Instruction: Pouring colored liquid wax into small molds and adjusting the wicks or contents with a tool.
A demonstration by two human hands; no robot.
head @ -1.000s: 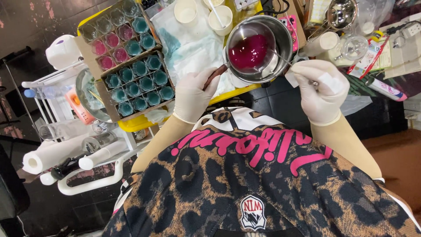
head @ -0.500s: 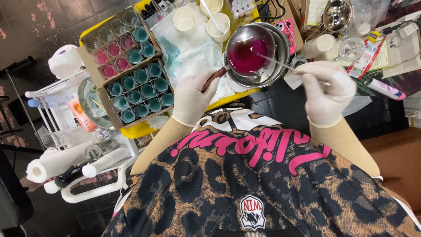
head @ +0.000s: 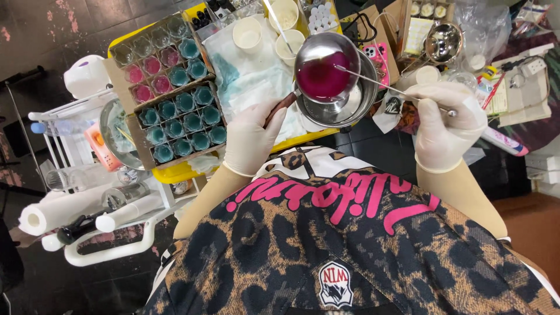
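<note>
- The gloved left hand [head: 249, 140] is closed round the brown wooden handle [head: 279, 108] of a small steel pot of magenta liquid [head: 325, 69], which sits inside a larger round steel bowl [head: 356, 105].
- The gloved right hand [head: 446, 125] pinches a thin metal stirring rod [head: 373, 80]; its tip reaches into the magenta liquid.
- The bowl overhangs the near edge of the yellow tray [head: 303, 139]; dark floor lies open below it, between the hands.
- A cardboard box of small glass cups [head: 175, 99] fills the tray's left side: about fifteen teal, four pink, a few clear.
- Three white paper cups [head: 248, 35] stand behind the pot.
</note>
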